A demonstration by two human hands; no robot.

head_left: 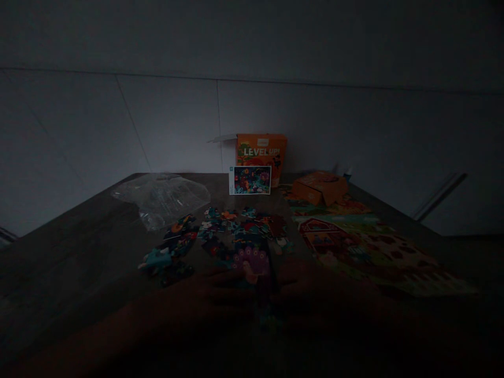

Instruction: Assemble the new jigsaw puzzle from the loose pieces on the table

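The picture is very dark. My left hand [220,291] lies low over the table with its fingers stretched out, touching or close to the left edge of a joined puzzle section with a purple peacock [251,262]. My right hand [301,283] is on the other side of that section, its fingers reaching inward and apparently laid flat; shadow hides much of it. Loose puzzle pieces [210,228] are spread beyond my hands, and a light blue piece [157,258] lies to the left. Just below the peacock, a small greenish patch [271,321] is too dim to name.
A picture card [252,180] stands against an orange "LEVEL UP!" box [262,149] at the back. Clear plastic wrapping [169,197] lies at the back left. To the right, an assembled farm puzzle [354,241] has a smaller orange box [319,187] at its far end.
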